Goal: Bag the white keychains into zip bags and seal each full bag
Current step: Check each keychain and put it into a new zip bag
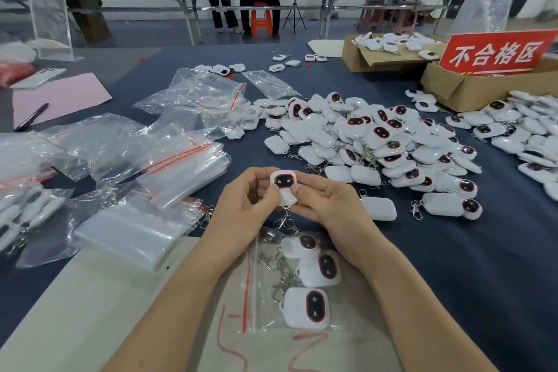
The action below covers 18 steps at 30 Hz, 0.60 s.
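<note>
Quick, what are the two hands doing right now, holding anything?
The left hand holds the white keychain, fingers curled round it.
The right hand pinches the same keychain from the other side.

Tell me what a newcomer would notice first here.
First, the heap of white keychains spread across the table's middle and right. Next, the red sign standing in a cardboard box at upper right, then the left hand and right hand holding one keychain at front centre.
</note>
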Available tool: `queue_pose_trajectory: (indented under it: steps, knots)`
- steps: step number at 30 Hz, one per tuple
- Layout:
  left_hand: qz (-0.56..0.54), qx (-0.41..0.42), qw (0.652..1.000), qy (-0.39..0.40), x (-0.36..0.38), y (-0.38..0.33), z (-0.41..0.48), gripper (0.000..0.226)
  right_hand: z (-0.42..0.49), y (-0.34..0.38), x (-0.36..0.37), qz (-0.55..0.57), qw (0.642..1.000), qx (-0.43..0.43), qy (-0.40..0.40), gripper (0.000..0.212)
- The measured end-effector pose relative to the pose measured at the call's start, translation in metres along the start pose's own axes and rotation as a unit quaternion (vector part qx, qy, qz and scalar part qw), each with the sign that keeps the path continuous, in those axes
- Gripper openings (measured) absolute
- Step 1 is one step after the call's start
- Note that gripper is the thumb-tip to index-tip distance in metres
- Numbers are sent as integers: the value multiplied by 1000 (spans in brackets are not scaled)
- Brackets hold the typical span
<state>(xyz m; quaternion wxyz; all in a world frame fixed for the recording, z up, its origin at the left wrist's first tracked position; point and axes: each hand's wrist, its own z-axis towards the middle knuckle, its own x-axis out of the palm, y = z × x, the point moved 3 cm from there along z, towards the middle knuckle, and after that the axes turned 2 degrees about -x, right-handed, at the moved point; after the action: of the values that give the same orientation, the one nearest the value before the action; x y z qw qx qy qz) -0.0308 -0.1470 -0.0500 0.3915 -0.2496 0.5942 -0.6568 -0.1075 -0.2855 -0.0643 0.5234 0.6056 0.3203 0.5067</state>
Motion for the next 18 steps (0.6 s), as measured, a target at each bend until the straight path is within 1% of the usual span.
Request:
queue_pose_trajectory:
  steps: [4,8,13,15,18]
  knots:
    - [1,5,1000,-2,0,2,0,22,-1,2,1,-5,1000,-1,-4,24]
    - [19,3,999,-31,-4,4,1,35,-2,2,1,-19,1000,-10,-2,22]
    - [-22,-19,1000,-2,2,3,0,26,-2,0,-3,-3,1000,-6,-16,23]
    - [5,0,1000,-1,4,1,-1,21,-1,-1,-2,-4,1000,-6,-17,24]
    - [24,4,1000,2,4,0,-1,20,-1,-1,-1,-14,1000,-4,-27,20]
